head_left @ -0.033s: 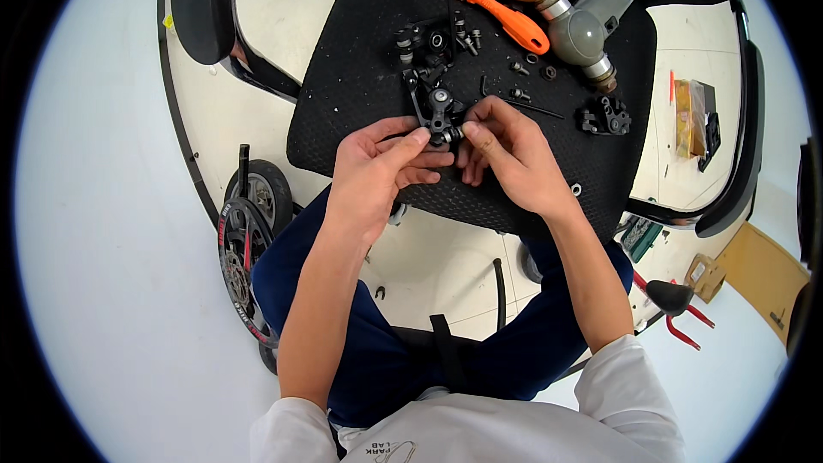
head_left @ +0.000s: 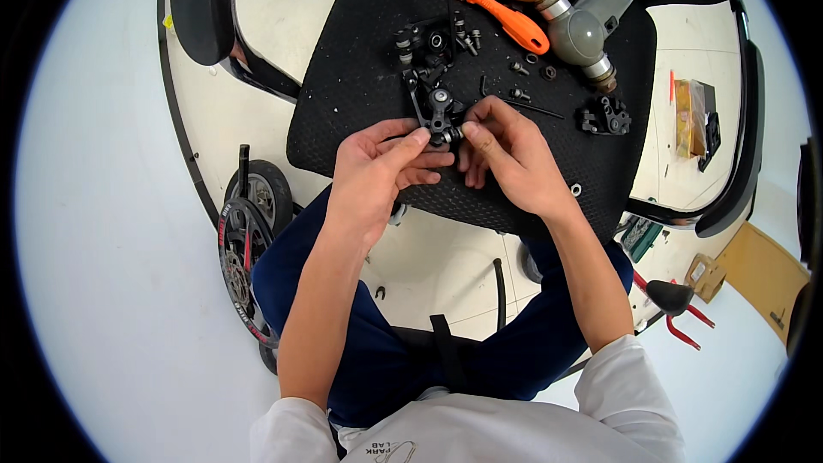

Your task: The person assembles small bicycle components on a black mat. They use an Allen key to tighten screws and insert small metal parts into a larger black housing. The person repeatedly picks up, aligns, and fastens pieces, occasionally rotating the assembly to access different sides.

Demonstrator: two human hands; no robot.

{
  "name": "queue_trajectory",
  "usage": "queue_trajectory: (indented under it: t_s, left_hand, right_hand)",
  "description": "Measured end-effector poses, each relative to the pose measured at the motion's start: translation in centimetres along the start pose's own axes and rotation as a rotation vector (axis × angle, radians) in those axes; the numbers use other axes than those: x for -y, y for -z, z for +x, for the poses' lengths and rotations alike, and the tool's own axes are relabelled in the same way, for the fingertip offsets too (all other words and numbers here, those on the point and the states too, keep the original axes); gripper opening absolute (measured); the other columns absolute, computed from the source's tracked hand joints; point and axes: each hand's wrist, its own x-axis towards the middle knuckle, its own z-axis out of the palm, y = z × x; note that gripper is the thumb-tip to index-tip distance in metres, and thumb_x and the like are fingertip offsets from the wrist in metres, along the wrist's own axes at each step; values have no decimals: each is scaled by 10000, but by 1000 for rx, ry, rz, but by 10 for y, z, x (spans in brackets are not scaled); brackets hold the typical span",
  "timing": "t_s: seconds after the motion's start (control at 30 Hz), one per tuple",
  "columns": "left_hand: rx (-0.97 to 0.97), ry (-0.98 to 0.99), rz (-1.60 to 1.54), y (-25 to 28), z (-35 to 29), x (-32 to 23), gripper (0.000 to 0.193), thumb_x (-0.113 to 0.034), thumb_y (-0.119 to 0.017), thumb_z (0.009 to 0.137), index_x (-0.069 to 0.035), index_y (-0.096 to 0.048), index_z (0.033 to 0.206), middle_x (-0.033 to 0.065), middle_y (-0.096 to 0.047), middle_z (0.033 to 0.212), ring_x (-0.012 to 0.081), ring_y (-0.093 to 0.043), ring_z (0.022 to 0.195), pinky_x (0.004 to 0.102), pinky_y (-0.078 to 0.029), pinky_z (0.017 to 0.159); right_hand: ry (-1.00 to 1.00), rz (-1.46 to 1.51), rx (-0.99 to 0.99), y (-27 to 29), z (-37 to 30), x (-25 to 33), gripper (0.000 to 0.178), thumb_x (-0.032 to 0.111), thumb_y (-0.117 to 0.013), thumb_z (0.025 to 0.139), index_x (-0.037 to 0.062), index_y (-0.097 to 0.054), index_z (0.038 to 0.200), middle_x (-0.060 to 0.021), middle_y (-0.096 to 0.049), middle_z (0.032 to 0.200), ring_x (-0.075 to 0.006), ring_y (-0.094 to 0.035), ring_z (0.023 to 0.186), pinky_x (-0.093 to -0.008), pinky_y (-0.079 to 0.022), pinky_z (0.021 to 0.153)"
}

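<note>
Near the front of the black chair seat (head_left: 343, 77), a black mechanical bicycle disc brake caliper (head_left: 440, 103) with a lever arm is held between my hands. My left hand (head_left: 367, 170) is closed on its lower left side, thumb on top and fingers curled beneath. At the lower right, the thumb and forefinger of my right hand (head_left: 521, 161) pinch a small bolt-like end of the caliper. My fingertips hide part of its lower side. A second black caliper (head_left: 605, 116) lies to the right on the seat. Beyond the held caliper sits a cluster of black brake parts (head_left: 420, 41).
An orange-handled screwdriver (head_left: 513, 24) lies at the back beside a tan and grey jointed device (head_left: 576, 38). Small bolts (head_left: 519, 68), a thin hex key (head_left: 538, 110) and a silver nut (head_left: 576, 190) are scattered about. Chair armrests (head_left: 202, 9) flank the seat; a wheel (head_left: 259, 193) stands lower left.
</note>
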Motion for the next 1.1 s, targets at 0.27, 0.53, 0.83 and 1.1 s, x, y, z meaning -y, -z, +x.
queue_trajectory:
  t_s: [0.27, 0.53, 0.83, 1.1]
  left_hand:
    - [7, -49, 173, -6, -8, 5, 234, -122, -653, 895, 80, -650, 1014, 171, -703, 887, 215, -709, 727, 266, -560, 598]
    - [18, 15, 140, -8, -5, 4, 226, -131, -676, 871, 74, -667, 967, 164, -702, 841, 203, -695, 661, 255, -538, 551]
    - [-1, 9, 152, -8, -7, -2, 225, -141, -666, 864, 72, -664, 935, 168, -691, 786, 196, -679, 600, 250, -522, 510]
    - [67, 29, 144, -13, -1, 10, 245, -182, -614, 888, 61, -650, 897, 136, -657, 708, 170, -632, 529, 237, -481, 451]
  right_hand:
    - [42, -137, -48, -5, -1, -3, 210, 196, -510, 993, 10, -511, 896, -53, -589, 604, -115, -579, 505, -256, -462, 486]
    - [-67, -188, -40, -7, 1, 2, 310, 251, -455, 1009, -3, -522, 845, -58, -570, 572, -124, -556, 470, -268, -432, 459]
    - [-84, -94, 129, 4, -1, 3, 358, 249, -408, 1019, -5, -504, 786, -49, -543, 556, -117, -514, 452, -260, -418, 454]
    - [28, -208, -111, -10, -3, 0, 372, 278, -412, 1025, 2, -485, 786, -68, -539, 538, -144, -560, 478, -285, -421, 470]
